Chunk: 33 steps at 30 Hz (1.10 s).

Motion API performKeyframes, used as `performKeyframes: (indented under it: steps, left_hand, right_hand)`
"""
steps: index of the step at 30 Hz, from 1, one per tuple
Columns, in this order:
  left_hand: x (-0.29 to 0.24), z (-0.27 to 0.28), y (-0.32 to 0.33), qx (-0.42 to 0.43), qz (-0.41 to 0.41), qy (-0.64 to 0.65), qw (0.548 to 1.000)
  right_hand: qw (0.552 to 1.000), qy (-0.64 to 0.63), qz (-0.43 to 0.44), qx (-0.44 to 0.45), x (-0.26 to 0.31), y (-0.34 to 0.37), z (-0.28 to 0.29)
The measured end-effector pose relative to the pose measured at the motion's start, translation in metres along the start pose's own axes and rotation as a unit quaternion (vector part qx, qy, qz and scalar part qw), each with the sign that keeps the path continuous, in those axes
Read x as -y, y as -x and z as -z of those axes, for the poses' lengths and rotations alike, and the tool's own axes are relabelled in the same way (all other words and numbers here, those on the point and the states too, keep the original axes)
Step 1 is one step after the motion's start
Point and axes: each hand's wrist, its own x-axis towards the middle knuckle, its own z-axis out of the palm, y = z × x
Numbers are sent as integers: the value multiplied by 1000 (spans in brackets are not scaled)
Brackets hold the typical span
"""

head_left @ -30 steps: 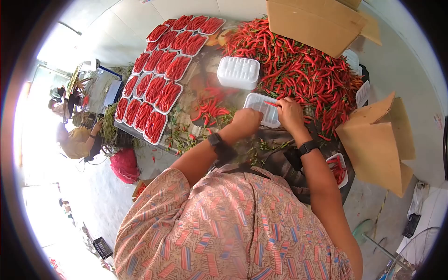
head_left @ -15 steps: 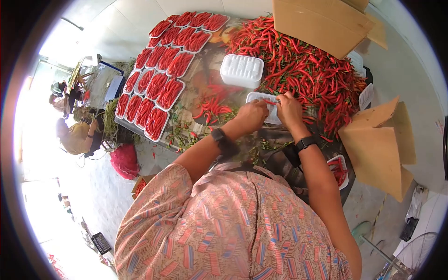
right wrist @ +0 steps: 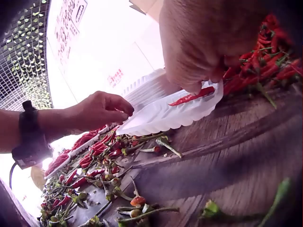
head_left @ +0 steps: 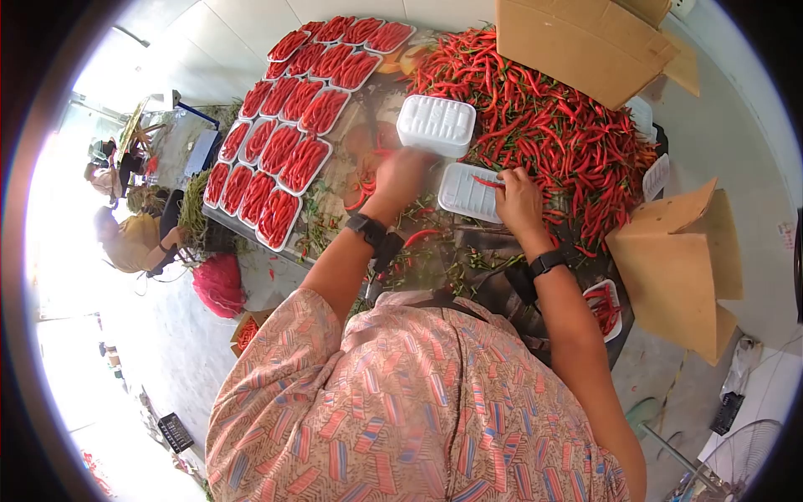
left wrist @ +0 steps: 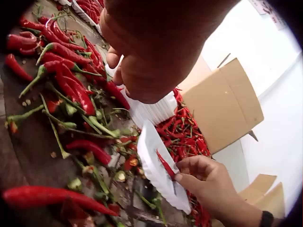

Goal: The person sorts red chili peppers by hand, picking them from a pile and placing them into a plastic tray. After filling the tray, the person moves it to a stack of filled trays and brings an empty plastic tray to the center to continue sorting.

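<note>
My right hand (head_left: 520,201) pinches a red chili (right wrist: 191,96) between thumb and fingertips, over a shallow white tray (head_left: 464,201). The chili has no visible stem and lies level with the tray's ribbed floor. My left hand (head_left: 403,177), blurred in the head view, is to the left of that tray, just in front of a stack of white trays (head_left: 435,125). Its fingers look loosely bent in the right wrist view, with nothing visible between them. Beside it lies a small heap of loose chilies (left wrist: 71,61), partly hidden by the hand in the head view.
Rows of filled chili trays (head_left: 280,151) cover the table's left side. A large chili heap (head_left: 552,125) lies at the right, by cardboard boxes (head_left: 677,259). Cut green stems (left wrist: 99,127) litter the near table. A partly filled tray (head_left: 602,309) stands near right; another person (head_left: 138,243) sits far left.
My left hand has left the tray and moved left toward the small chili heap. My right hand stays over the tray, with a red chili now plainly visible in its fingers.
</note>
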Motion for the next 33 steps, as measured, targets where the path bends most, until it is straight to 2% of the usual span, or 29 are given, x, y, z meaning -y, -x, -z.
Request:
performKeyframes:
  steps: [4, 8, 10, 14, 16, 17, 20, 23, 27, 29, 31, 33]
  left_hand:
    - [-3, 7, 4, 46, 48, -29, 997]
    - [15, -12, 10, 27, 60, 9, 998]
    - [18, -14, 14, -18, 30, 76, 996]
    - [9, -7, 21, -28, -10, 98, 995]
    - [-1, -4, 22, -38, -78, 112, 990]
    - [-5, -5, 23, -38, -77, 111, 990]
    - [-9, -17, 21, -40, -208, 91, 973]
    - [-20, -16, 23, -23, -214, 142, 966]
    - [-18, -21, 20, 40, -193, 128, 972]
    - [-24, -16, 23, 88, -130, 96, 983]
    - [-29, -20, 25, 82, -98, 92, 988]
    - [-26, -25, 25, 77, -65, 89, 991]
  right_hand:
    - [1000, 9, -6, -9, 0, 5, 0]
    - [1000, 12, -4, -9, -2, 7, 0]
    - [999, 4, 18, -28, -2, 7, 0]
    - [999, 0, 37, -31, 8, 6, 3]
    - [997, -47, 52, -16, 20, 4, 6]
    - [997, -47, 53, -16, 23, 3, 3]
    - [988, -99, 105, -50, 31, 1, -1]
    - [984, -113, 134, -40, 37, 1, 3]
    - [981, -145, 123, -32, 32, 5, -6]
    - [981, -152, 116, -24, 27, 8, -12]
    - [983, -166, 81, 0, 26, 9, -12]
    - [982, -166, 87, -10, 27, 8, -11]
